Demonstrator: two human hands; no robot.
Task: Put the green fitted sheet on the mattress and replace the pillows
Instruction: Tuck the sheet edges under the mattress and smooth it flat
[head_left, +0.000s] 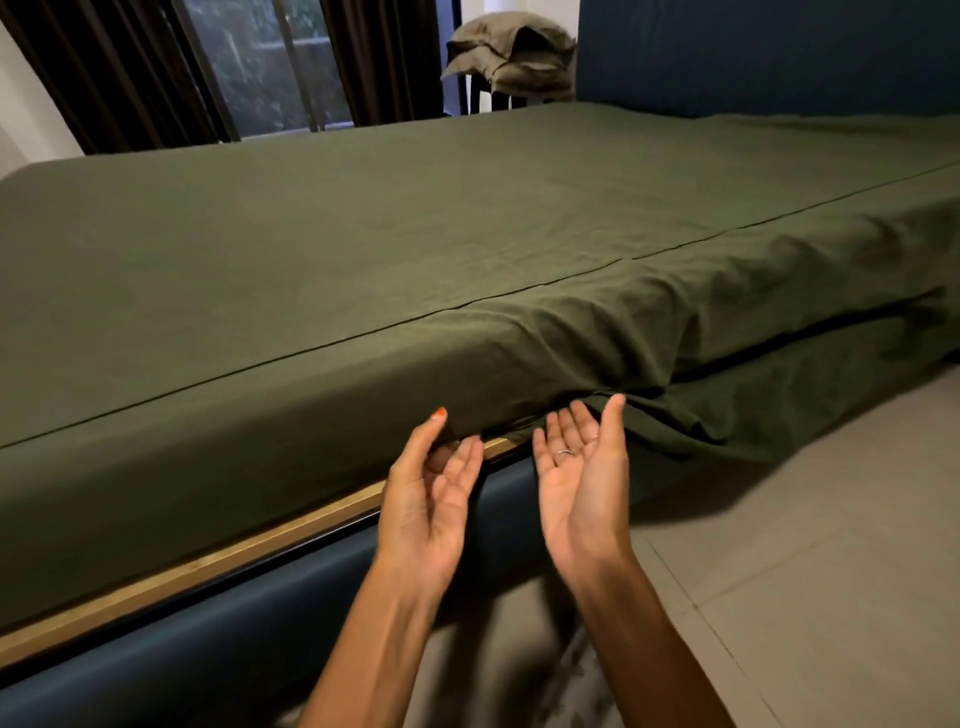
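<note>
Sheet (467, 249) hem lies just above upturned fingers (571, 421).

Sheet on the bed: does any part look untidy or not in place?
Yes. On the near side, right of both hands, the sheet hangs loose and bunched to the floor, not tucked. Further left it lies snug above the wooden rail.

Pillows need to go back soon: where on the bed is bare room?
The green sheet lies bare from the headboard to the window end. Crowded only at the near edge, where left hand and right hand reach under it.
</note>
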